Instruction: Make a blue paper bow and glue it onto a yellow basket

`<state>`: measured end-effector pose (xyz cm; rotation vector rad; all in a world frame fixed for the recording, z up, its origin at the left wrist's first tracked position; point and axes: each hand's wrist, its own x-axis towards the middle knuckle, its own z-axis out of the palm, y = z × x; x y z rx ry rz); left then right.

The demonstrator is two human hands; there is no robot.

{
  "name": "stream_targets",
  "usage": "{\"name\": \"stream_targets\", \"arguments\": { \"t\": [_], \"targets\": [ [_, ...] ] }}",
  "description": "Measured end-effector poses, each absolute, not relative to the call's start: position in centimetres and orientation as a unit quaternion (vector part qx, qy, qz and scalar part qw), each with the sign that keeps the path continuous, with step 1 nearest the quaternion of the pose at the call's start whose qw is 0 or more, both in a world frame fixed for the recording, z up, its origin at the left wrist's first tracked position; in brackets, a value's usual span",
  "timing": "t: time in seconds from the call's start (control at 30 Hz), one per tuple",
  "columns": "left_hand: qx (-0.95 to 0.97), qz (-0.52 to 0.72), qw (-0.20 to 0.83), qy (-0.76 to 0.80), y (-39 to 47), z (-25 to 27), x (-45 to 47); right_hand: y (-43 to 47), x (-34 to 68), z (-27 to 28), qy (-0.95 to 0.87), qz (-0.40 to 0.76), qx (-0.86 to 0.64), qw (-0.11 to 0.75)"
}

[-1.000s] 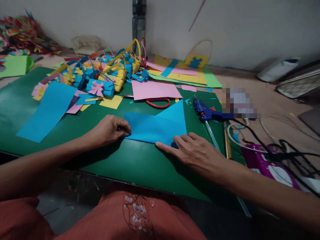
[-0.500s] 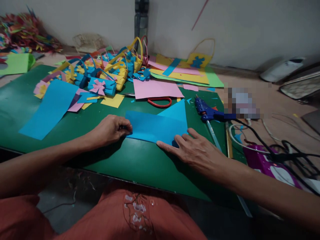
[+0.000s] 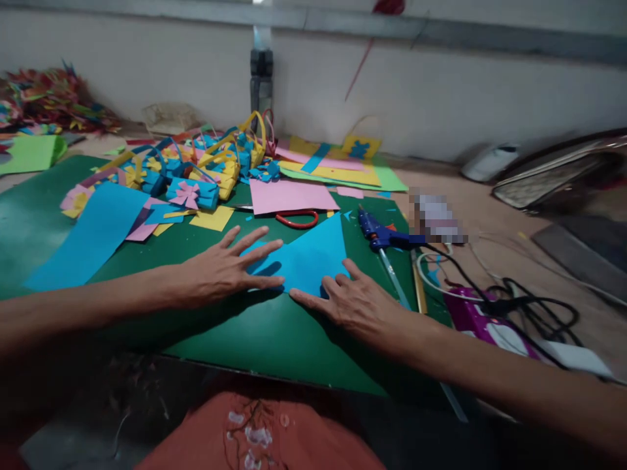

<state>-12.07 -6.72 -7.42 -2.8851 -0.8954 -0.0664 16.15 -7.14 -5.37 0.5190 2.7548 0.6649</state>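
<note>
A folded sheet of blue paper (image 3: 313, 254) lies on the green board (image 3: 255, 333) in front of me. My left hand (image 3: 235, 264) is over its left part, fingers spread, with nothing gripped; whether the fingertips touch the paper I cannot tell. On the right, my right hand (image 3: 355, 297) presses on the paper's lower right, its index finger stretched along the near edge and the other fingers bent. Just beyond the blue sheet are red-handled scissors (image 3: 296, 220), their blades partly under a pink sheet (image 3: 291, 196).
A blue glue gun (image 3: 377, 232) with a glue stick lies to the right, its cable running towards a purple power strip (image 3: 473, 313). Several small paper baskets (image 3: 196, 189) stand at the back left. Another blue sheet (image 3: 93, 235) lies left. Stacked coloured sheets (image 3: 386, 173) lie behind.
My left hand has let go of the paper's left edge and opened, moving right over the sheet. My right hand stays on the paper. The view has tilted upward.
</note>
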Motion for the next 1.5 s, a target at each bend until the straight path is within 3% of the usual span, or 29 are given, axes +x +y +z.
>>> {"name": "stream_targets", "arguments": {
  "t": [0.43,0.93,1.5],
  "targets": [
    [-0.967,0.073,0.055,-0.24,-6.3,-6.6,-10.6,-7.1,16.5,-6.3,0.953,0.213,0.179,0.121],
    [-0.961,0.056,0.024,-0.27,-6.3,-6.9,-12.1,-6.8,16.6,-6.5,0.955,0.23,0.168,0.083],
    [-0.936,-0.052,0.03,-0.346,-9.3,-7.5,-18.9,-6.2,16.6,-6.6,0.958,0.231,0.155,0.071]
  ]
}}
